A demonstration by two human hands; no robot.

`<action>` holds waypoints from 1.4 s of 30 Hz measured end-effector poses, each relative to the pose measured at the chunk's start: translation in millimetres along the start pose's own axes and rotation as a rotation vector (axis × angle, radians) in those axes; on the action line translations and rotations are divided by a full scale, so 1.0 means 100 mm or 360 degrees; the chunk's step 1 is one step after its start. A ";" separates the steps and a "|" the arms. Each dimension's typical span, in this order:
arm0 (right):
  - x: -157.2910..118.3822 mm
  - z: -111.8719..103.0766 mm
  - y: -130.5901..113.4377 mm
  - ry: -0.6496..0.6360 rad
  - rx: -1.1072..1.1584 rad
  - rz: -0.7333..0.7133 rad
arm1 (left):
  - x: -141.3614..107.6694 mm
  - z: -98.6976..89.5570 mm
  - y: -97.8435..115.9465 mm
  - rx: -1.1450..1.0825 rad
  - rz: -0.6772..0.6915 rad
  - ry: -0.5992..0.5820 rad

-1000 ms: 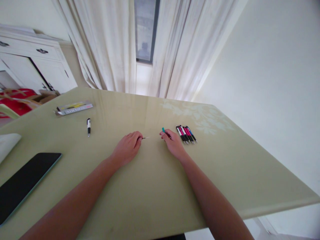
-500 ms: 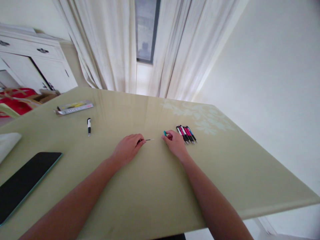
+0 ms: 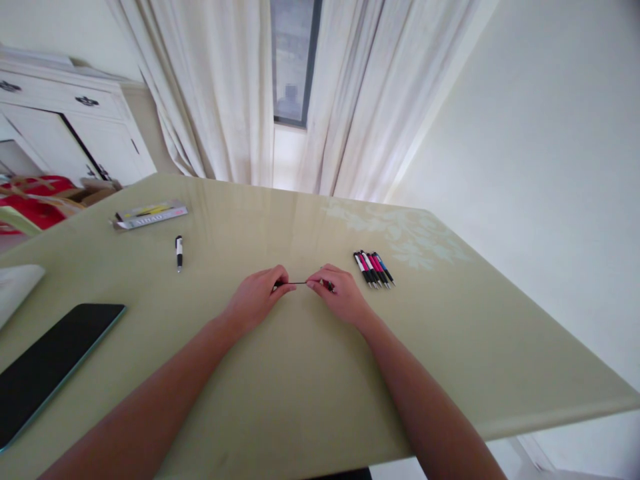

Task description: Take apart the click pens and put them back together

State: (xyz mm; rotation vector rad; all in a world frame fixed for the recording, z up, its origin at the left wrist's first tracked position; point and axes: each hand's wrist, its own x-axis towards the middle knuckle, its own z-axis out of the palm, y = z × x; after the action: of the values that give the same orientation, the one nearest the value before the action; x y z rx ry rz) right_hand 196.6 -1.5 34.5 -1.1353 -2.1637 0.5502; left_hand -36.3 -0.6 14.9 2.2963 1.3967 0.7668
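Both hands meet over the middle of the table. My left hand [image 3: 260, 293] is closed on a black pen part [image 3: 278, 285], mostly hidden by the fingers. From it a thin dark pen refill [image 3: 299, 283] runs right to the fingertips of my right hand [image 3: 343, 293], which pinch its other end. Something dark shows inside the curl of my right fingers; the teal pen piece seen there earlier is almost wholly covered. Just right of this hand, several pens [image 3: 374, 269] with white, pink and blue barrels lie side by side.
A white-and-black pen [image 3: 179, 255] lies to the left, below an open pen box [image 3: 150, 216]. Nearer me at far left are a black tablet [image 3: 55, 363] and a white item [image 3: 17, 287]. The table's right edge slants toward the wall.
My right hand has moved left and now pinches the refill's end, closing the gap between the hands. The teal piece has nearly gone from sight. My left hand has barely moved.
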 end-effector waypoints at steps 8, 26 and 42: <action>0.03 -0.05 0.13 0.0288 -0.0078 0.0105 | 0.02 0.02 -0.05 -0.0012 0.0122 0.0112; -0.02 0.04 0.10 0.0249 -0.0519 0.0125 | 0.03 0.03 -0.11 0.0073 0.0040 0.0082; -0.02 0.19 -0.03 -0.0156 -0.0559 -0.0007 | 0.02 0.07 -0.08 0.0096 0.0209 -0.0044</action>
State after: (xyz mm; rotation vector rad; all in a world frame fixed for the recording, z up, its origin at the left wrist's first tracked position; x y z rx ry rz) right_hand 182.8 -5.5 22.3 -1.3080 -2.4109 0.2306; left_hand -36.4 4.9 5.8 2.4552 1.2840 0.7377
